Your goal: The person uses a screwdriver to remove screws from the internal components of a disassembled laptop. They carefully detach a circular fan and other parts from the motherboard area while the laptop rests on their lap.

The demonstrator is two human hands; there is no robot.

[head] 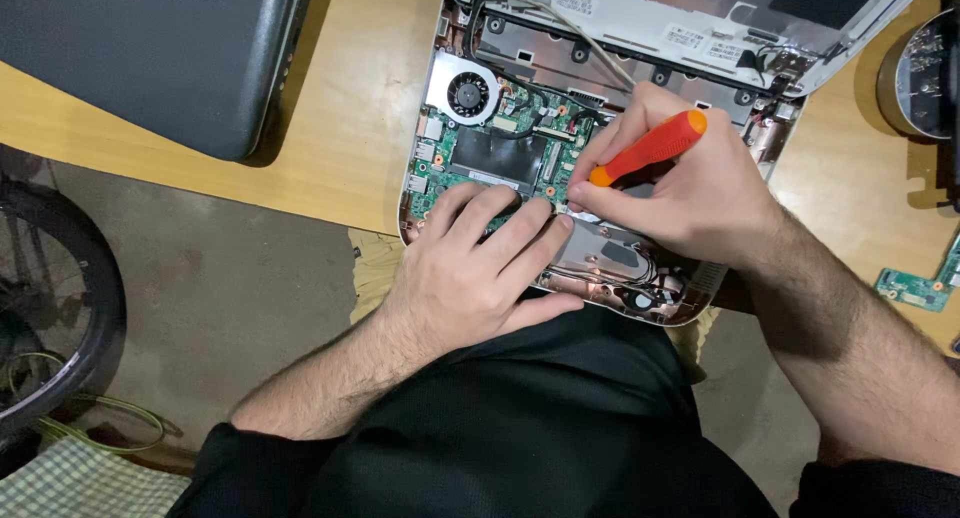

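Note:
An opened white laptop (700,23) lies at the table's front edge with its green circuit board (470,143) and round cooling fan (467,90) exposed. My left hand (470,268) rests flat on the near part of the board, fingers spread and holding nothing. My right hand (680,193) grips an orange-handled screwdriver (650,146), tilted, with its tip hidden behind my fingers over the board's middle.
A closed dark laptop (150,48) lies at the far left of the wooden table (350,138). A small green circuit board (915,283) and a round dark object (915,73) sit at the right. A bicycle wheel (60,308) stands on the floor at left.

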